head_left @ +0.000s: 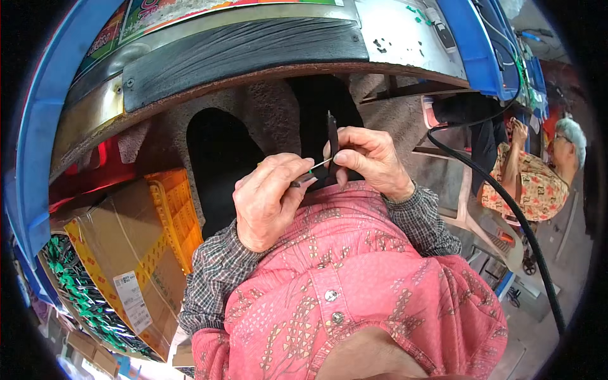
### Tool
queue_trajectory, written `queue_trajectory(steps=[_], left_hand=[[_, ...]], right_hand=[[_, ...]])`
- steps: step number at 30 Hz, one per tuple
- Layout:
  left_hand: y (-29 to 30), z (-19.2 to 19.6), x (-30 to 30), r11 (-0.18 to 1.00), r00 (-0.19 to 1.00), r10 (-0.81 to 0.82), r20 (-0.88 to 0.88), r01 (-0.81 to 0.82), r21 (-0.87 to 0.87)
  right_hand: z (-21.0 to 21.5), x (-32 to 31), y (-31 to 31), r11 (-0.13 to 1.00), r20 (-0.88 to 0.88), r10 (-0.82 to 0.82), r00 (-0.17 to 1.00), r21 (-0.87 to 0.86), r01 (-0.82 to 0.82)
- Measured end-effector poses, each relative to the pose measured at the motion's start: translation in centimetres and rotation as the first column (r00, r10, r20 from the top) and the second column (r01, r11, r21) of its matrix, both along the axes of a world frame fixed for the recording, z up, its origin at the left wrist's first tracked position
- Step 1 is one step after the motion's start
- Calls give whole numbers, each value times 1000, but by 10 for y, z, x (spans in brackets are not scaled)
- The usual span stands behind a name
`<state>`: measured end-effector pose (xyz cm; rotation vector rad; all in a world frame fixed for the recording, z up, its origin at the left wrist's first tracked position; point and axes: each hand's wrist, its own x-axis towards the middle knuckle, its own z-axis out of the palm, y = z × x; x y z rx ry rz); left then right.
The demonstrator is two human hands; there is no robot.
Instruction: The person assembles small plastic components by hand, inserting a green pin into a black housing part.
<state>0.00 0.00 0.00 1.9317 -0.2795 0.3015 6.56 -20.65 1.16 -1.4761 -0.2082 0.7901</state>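
Above my lap, my left hand is closed with its fingers pinched round a thin metal rod. A dark end shows below the fingers, and a speck of green sits by the fingertips. My right hand pinches a narrow, dark, blade-like piece that stands upright with its pointed end away from me. The rod's far tip meets this dark piece at the right fingertips. Whether the rod goes into it or only touches it, I cannot tell.
Ahead runs a bench edge with a dark board. On my left stand an open cardboard box of green-and-black parts and an orange crate. A black cable hangs at right, near a seated person and a plastic chair.
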Motion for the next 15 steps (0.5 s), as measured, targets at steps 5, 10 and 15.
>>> queue_trajectory(steps=[5,10,15], left_hand=[[3,2,3,996,999,25,-47,-29,-81],[1,1,3,998,999,39,14,-38,-45],[1,-3,2,999,998,40,51,-40,-5]], right_hand=[[-2,-1,7,999,104,-44,994,35,40],[0,-3,8,998,66,-64,996,-6,65],[3,-1,8,998,12,-62,998,-15,63]])
